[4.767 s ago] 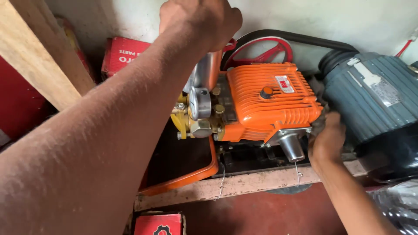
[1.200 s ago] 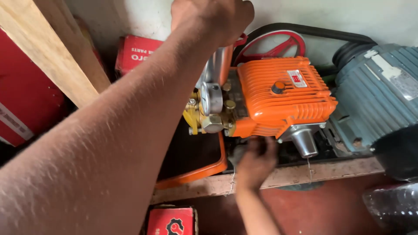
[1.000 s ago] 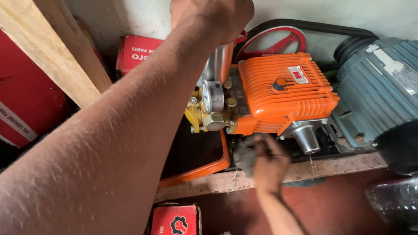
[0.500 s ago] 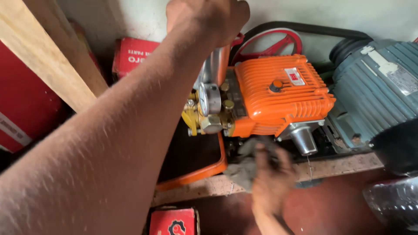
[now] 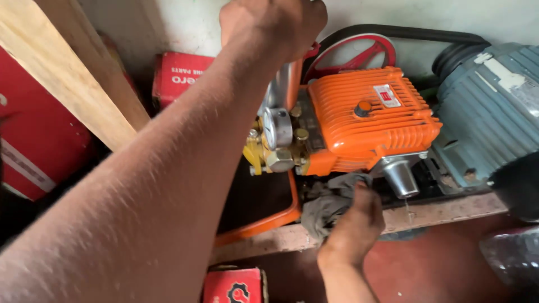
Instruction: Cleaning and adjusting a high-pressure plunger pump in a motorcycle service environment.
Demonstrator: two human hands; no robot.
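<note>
Grey, limp cloth [image 5: 328,202] sits bunched under the right hand [image 5: 359,221], whose curled fingers press it below the heavy, rigid orange pump [image 5: 368,120], best steadied up top where the left hand [image 5: 272,25] closes.

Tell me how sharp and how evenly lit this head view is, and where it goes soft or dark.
Head view: the orange pump housing is sharp and evenly lit, with no harsh glare; the left forearm fills the foreground, soft and slightly smeared; the right hand on the grey rag is mildly blurred; the left hand is cut off by the top edge; the recess under the pump and the lower right corner fall into shadow.
</note>
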